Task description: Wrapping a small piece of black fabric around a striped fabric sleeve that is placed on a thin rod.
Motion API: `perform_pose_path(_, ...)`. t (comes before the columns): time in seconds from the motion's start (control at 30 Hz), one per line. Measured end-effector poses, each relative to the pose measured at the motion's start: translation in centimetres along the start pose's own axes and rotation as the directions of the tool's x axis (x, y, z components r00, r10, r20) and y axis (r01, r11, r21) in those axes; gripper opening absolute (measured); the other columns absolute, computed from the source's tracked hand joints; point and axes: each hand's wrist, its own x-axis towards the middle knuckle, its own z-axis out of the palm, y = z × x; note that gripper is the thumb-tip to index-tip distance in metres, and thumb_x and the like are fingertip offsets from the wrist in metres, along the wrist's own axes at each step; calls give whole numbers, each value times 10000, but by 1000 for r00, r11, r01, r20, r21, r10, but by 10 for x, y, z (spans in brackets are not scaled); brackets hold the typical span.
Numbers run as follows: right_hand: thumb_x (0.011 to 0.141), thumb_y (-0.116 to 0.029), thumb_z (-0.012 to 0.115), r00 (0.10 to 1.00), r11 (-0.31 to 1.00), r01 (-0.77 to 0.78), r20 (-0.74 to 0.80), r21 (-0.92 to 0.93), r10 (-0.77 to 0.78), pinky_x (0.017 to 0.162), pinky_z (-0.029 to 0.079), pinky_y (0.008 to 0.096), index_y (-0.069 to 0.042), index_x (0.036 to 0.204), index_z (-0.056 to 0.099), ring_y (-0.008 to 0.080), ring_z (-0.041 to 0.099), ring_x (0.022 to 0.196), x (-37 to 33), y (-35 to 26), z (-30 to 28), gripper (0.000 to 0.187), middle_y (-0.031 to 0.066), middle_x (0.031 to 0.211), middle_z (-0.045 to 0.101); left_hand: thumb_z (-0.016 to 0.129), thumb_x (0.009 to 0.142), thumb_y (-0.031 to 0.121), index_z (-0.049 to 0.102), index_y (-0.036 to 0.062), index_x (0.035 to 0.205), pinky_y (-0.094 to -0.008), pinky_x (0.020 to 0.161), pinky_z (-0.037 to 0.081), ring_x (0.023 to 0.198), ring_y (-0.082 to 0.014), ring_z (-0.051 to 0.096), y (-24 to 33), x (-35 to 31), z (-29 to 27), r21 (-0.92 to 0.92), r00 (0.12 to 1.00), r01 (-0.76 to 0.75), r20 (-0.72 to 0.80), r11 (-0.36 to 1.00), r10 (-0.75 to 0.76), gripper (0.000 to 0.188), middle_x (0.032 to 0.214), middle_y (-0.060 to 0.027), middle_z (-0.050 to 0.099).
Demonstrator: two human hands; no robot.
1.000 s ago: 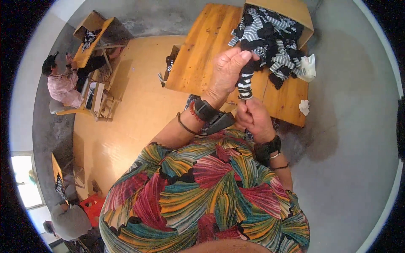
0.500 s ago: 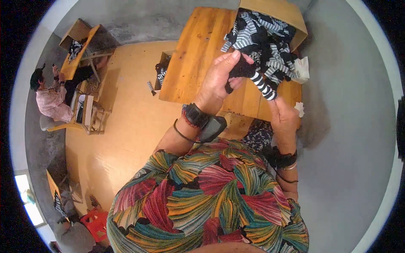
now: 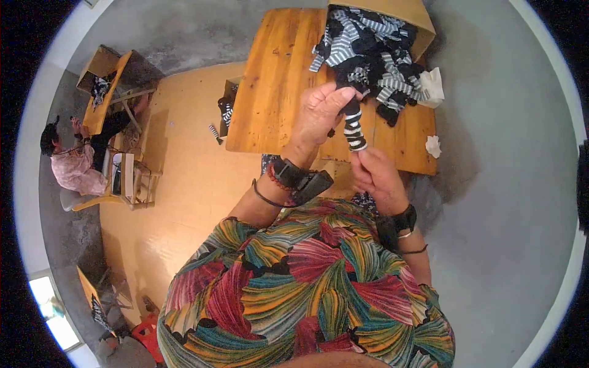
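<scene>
Between my two hands is a small knitted piece (image 3: 354,129), a black tube with white stripes toward its lower end; whether it is a glove or a sock I cannot tell. My left hand (image 3: 318,113) pinches its upper black end between thumb and fingers. The striped end is in the fingers of my right hand (image 3: 381,176), a little lower and to the right. Just beyond my hands, a heap of black and grey-striped knitted pieces (image 3: 389,83) spills from a cardboard box (image 3: 423,27) lying on its side on the wooden table (image 3: 270,92).
Scraps of white paper (image 3: 433,146) lie by the table's right edge, near a grey wall. Left of the table, another box (image 3: 232,92) holds striped knits, with one striped piece (image 3: 215,134) on the floor. A person (image 3: 73,168) sits at a small table far left.
Both hands have moved; the right one shifted left and slightly down. The knitted piece now hangs more upright, and less of its black part shows past my left hand.
</scene>
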Motion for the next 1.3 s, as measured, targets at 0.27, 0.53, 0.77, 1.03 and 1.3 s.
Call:
perform_pose_path(0.27,849,-228,507,829,526,409,62,-745,-557,433,324,305,-25,656,467,167,465,468,15,-2,-11,283,79,516,436,521,848,231,594,29,859,-166,362,262,422,-18,353,8,-5,-16,-30,984,-43,-175,999,37,214,599,25,504)
perform_pose_path(0.53,831,-197,506,745,21,163,109,-986,-658,476,377,394,-24,694,489,349,504,543,-9,-23,-10,222,189,591,482,487,855,297,616,36,789,-181,335,269,392,-39,372,3,4,-27,-132,983,183,24,974,-181,298,620,-19,570)
perform_pose_path(0.77,842,-225,501,838,463,252,-47,-849,-543,468,367,329,-17,719,502,239,496,513,21,2,-14,242,108,561,490,538,840,232,599,38,780,-176,321,259,385,-33,385,-9,6,-14,-104,990,53,-121,993,-65,213,630,-19,579)
perform_pose_path(1.03,858,-250,505,999,999,-39,3,4,39,414,269,211,-52,663,516,68,358,451,17,5,-8,277,-15,513,420,571,819,229,609,72,756,-150,343,242,398,-8,348,-9,10,-11,-97,996,14,-89,995,-22,174,576,54,515)
perform_pose_path(1.3,827,-221,527,671,-36,273,217,-961,-709,455,352,316,-18,649,503,175,430,461,10,-9,-42,271,112,541,424,589,806,181,512,112,664,-169,356,251,401,-22,340,-25,8,-44,-157,944,82,-305,984,-127,175,575,47,494)
